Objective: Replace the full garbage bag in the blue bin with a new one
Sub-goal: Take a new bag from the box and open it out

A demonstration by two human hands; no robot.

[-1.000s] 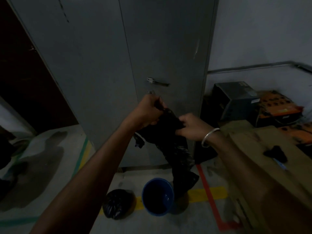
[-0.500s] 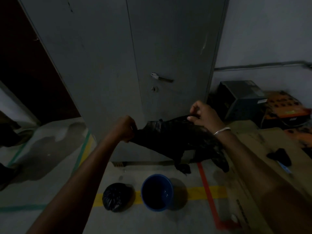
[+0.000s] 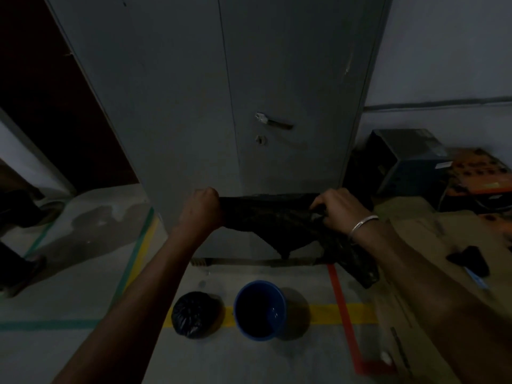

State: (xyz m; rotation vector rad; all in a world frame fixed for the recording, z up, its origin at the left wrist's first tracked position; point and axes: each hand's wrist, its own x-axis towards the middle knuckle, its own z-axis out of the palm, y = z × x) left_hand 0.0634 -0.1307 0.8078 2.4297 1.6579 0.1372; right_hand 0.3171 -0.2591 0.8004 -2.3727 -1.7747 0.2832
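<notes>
A: Nearest items?
B: Blue bin, empty, on the floor; tied full bag just beside it.

A: Hands?
B: Left hand fisted on one end of the new bag; right hand pinching the other, bag stretched between, above the bin.

A: Handling note?
B: Probably find the open edge, part the layers, then lower it over the rim.

A: Beyond?
B: Grey door.
</notes>
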